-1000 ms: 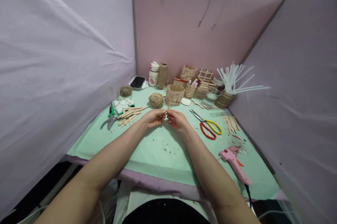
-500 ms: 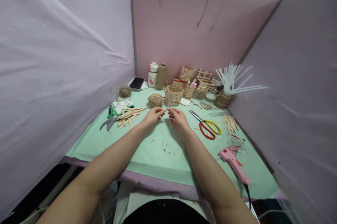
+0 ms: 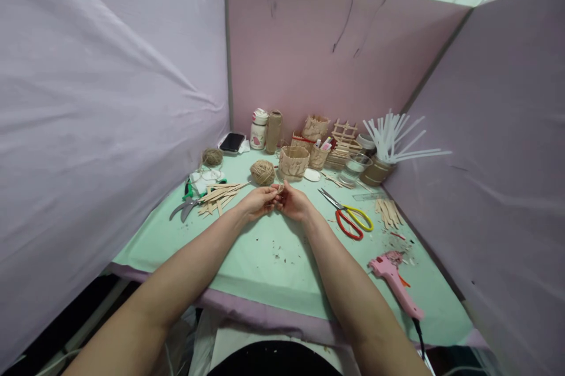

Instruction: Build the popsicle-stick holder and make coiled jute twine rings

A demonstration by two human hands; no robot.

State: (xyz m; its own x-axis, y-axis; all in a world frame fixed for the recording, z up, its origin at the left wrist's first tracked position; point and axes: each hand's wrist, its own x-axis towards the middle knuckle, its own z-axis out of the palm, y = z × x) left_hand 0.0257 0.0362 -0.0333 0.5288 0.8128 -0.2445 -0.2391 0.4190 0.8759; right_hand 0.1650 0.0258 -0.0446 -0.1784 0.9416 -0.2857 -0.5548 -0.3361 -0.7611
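Note:
My left hand [image 3: 261, 202] and my right hand [image 3: 293, 202] meet over the middle of the table, fingertips touching. Both are closed in a pinch around a short bit of tan twine [image 3: 281, 189], mostly hidden by the fingers. Just behind my left hand sits a ball of twine [image 3: 263, 172]. A small basket [image 3: 293, 163] with a wavy rim, covered in pale wooden pieces, stands behind my right hand. Scissors [image 3: 346, 215] with one red and one yellow handle lie open to the right of my right hand.
Wooden sticks [image 3: 219, 197] and pruning shears [image 3: 186, 209] lie on the left. A pink glue gun [image 3: 396, 284] rests at the front right. Farther back are a glass bowl [image 3: 354, 170], a pot of white glue sticks [image 3: 390, 140], a bottle [image 3: 258, 130] and a phone [image 3: 232, 143].
My hands have come together, the right one moving left and turning inward until the fingertips meet. The view has tilted up slightly, shifting everything a little lower.

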